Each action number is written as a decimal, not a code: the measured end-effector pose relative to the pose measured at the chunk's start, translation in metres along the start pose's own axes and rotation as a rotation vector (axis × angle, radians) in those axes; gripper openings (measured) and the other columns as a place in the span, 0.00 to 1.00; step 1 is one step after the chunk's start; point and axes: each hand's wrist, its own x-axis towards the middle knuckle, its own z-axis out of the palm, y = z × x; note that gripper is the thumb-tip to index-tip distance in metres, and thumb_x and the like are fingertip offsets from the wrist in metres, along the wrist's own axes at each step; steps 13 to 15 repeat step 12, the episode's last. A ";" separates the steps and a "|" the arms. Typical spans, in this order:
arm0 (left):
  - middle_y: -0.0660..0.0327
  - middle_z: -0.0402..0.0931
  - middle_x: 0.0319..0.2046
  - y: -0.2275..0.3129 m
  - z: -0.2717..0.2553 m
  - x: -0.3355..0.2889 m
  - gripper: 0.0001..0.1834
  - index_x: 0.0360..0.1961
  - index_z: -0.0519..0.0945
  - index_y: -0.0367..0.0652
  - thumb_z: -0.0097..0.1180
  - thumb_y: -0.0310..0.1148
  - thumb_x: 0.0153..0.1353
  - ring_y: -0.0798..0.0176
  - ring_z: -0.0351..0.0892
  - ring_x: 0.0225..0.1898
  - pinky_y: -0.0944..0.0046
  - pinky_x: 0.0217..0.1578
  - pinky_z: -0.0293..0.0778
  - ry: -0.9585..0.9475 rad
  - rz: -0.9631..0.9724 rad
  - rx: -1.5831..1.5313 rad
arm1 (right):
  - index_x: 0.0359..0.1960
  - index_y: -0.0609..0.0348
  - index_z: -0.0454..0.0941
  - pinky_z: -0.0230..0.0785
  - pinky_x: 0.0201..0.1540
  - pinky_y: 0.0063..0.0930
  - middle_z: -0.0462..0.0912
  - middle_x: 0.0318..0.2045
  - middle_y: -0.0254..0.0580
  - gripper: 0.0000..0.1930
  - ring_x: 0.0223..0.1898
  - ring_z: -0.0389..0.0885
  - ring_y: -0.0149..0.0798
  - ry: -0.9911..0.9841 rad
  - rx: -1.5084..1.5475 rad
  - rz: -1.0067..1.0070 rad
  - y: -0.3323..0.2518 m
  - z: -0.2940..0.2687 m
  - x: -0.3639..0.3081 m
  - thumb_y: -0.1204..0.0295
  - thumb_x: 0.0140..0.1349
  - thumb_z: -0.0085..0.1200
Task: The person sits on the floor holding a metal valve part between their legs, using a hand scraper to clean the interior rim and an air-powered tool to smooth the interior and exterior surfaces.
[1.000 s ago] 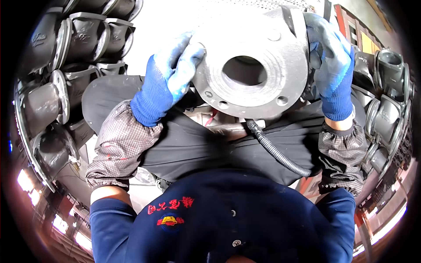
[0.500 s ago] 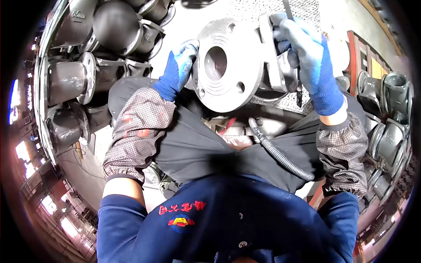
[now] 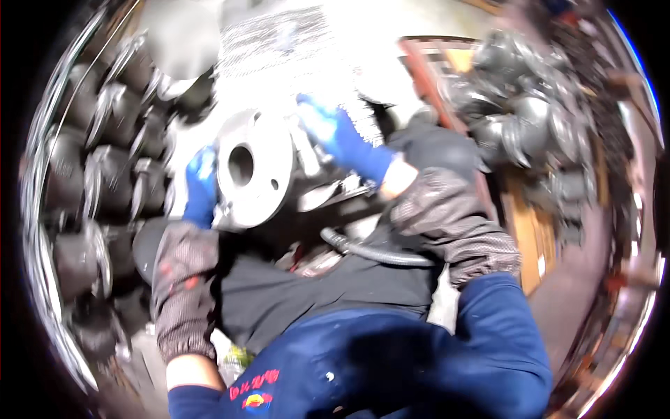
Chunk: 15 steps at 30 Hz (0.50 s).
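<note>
Flanged metal casting (image 3: 255,171) sits above the person's lap, its round flange face with centre bore turned toward the camera. Left hand (image 3: 201,185), blue-gloved, is pressed closed against the flange's left rim; right hand (image 3: 335,136), also gloved, wraps over the casting's body behind the flange, fingers curled on it. Motion blur hides finer finger detail; a corrugated hose (image 3: 377,253) lies just below the casting across the lap.

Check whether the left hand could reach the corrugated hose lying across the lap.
Probably not right now: the left hand is occupied steadying the metal flanged valve, which sits between it and the hose.
</note>
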 end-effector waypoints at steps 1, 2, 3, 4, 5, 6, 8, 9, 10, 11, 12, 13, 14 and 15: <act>0.67 0.73 0.25 -0.002 0.025 0.008 0.18 0.34 0.79 0.34 0.46 0.40 0.67 0.73 0.69 0.28 0.69 0.30 0.68 0.067 0.060 0.008 | 0.53 0.66 0.71 0.69 0.50 0.34 0.79 0.44 0.58 0.20 0.46 0.78 0.52 0.136 0.013 -0.010 0.018 0.002 -0.006 0.66 0.63 0.50; 0.68 0.71 0.23 -0.009 0.048 0.011 0.19 0.32 0.79 0.35 0.47 0.42 0.67 0.74 0.66 0.26 0.70 0.27 0.66 0.145 0.100 0.024 | 0.54 0.66 0.71 0.68 0.50 0.32 0.78 0.45 0.58 0.19 0.47 0.78 0.50 0.194 -0.031 0.065 0.041 -0.012 -0.013 0.67 0.64 0.47; 0.69 0.69 0.22 -0.014 0.058 0.019 0.20 0.31 0.79 0.34 0.47 0.44 0.67 0.75 0.64 0.25 0.70 0.26 0.64 0.053 0.076 0.094 | 0.54 0.67 0.70 0.68 0.51 0.30 0.77 0.46 0.57 0.19 0.47 0.77 0.48 0.250 -0.056 0.129 0.058 -0.024 -0.019 0.68 0.66 0.45; 0.70 0.68 0.21 -0.006 0.059 0.021 0.22 0.30 0.78 0.34 0.48 0.45 0.67 0.75 0.62 0.24 0.70 0.25 0.62 -0.002 0.056 0.189 | 0.56 0.68 0.68 0.67 0.52 0.25 0.76 0.49 0.54 0.18 0.47 0.78 0.42 0.212 -0.174 0.248 0.048 -0.028 -0.019 0.72 0.67 0.41; 0.70 0.67 0.20 0.000 0.066 0.016 0.24 0.29 0.78 0.33 0.49 0.47 0.66 0.75 0.60 0.24 0.70 0.23 0.59 -0.057 -0.037 0.166 | 0.55 0.69 0.69 0.67 0.53 0.26 0.76 0.49 0.56 0.18 0.50 0.77 0.45 0.212 -0.255 0.310 0.038 -0.039 -0.027 0.71 0.67 0.41; 0.68 0.69 0.22 0.003 0.078 0.014 0.24 0.32 0.78 0.32 0.49 0.47 0.66 0.73 0.63 0.25 0.69 0.26 0.62 -0.069 -0.031 0.199 | 0.54 0.70 0.70 0.66 0.54 0.28 0.76 0.49 0.58 0.18 0.52 0.75 0.47 0.213 -0.343 0.378 0.019 -0.053 -0.035 0.70 0.67 0.42; 0.63 0.76 0.26 0.014 0.119 -0.005 0.25 0.36 0.79 0.30 0.46 0.46 0.68 0.69 0.71 0.29 0.68 0.31 0.69 -0.087 -0.017 0.260 | 0.43 0.67 0.76 0.68 0.49 0.39 0.78 0.41 0.61 0.16 0.46 0.75 0.59 0.095 -0.810 0.000 0.069 -0.086 -0.050 0.68 0.65 0.40; 0.63 0.76 0.26 0.009 0.124 -0.011 0.25 0.36 0.79 0.30 0.46 0.46 0.68 0.69 0.71 0.29 0.68 0.31 0.69 -0.119 0.002 0.264 | 0.46 0.68 0.75 0.66 0.53 0.36 0.78 0.44 0.59 0.17 0.50 0.75 0.54 0.156 -0.533 0.173 0.075 -0.088 -0.051 0.66 0.65 0.42; 0.55 0.74 0.40 0.005 0.118 -0.017 0.23 0.48 0.73 0.31 0.43 0.44 0.69 0.63 0.71 0.43 0.66 0.43 0.68 -0.101 -0.031 0.046 | 0.50 0.70 0.74 0.64 0.56 0.32 0.77 0.48 0.58 0.19 0.53 0.74 0.48 0.202 -0.243 0.302 0.074 -0.079 -0.045 0.65 0.66 0.45; 0.48 0.73 0.54 0.001 0.109 -0.015 0.26 0.59 0.67 0.31 0.40 0.42 0.70 0.57 0.71 0.56 0.65 0.55 0.66 -0.065 -0.073 -0.162 | 0.49 0.67 0.75 0.61 0.59 0.32 0.77 0.49 0.56 0.18 0.54 0.74 0.48 0.116 -0.494 0.189 0.035 -0.071 -0.035 0.65 0.64 0.49; 0.47 0.67 0.59 0.000 0.114 -0.016 0.30 0.65 0.59 0.37 0.44 0.45 0.68 0.56 0.68 0.59 0.62 0.60 0.61 -0.237 0.063 -0.336 | 0.53 0.60 0.75 0.55 0.64 0.32 0.77 0.50 0.53 0.22 0.57 0.72 0.47 0.199 -0.198 0.237 0.048 -0.066 -0.035 0.58 0.62 0.51; 0.47 0.67 0.59 0.000 0.114 -0.016 0.30 0.65 0.59 0.37 0.44 0.45 0.68 0.56 0.68 0.59 0.62 0.60 0.61 -0.237 0.063 -0.336 | 0.53 0.60 0.75 0.55 0.64 0.32 0.77 0.50 0.53 0.22 0.57 0.72 0.47 0.199 -0.198 0.237 0.048 -0.066 -0.035 0.58 0.62 0.51; 0.47 0.67 0.59 0.000 0.114 -0.016 0.30 0.65 0.59 0.37 0.44 0.45 0.68 0.56 0.68 0.59 0.62 0.60 0.61 -0.237 0.063 -0.336 | 0.53 0.60 0.75 0.55 0.64 0.32 0.77 0.50 0.53 0.22 0.57 0.72 0.47 0.199 -0.198 0.237 0.048 -0.066 -0.035 0.58 0.62 0.51; 0.47 0.67 0.59 0.000 0.114 -0.016 0.30 0.65 0.59 0.37 0.44 0.45 0.68 0.56 0.68 0.59 0.62 0.60 0.61 -0.237 0.063 -0.336 | 0.53 0.60 0.75 0.55 0.64 0.32 0.77 0.50 0.53 0.22 0.57 0.72 0.47 0.199 -0.198 0.237 0.048 -0.066 -0.035 0.58 0.62 0.51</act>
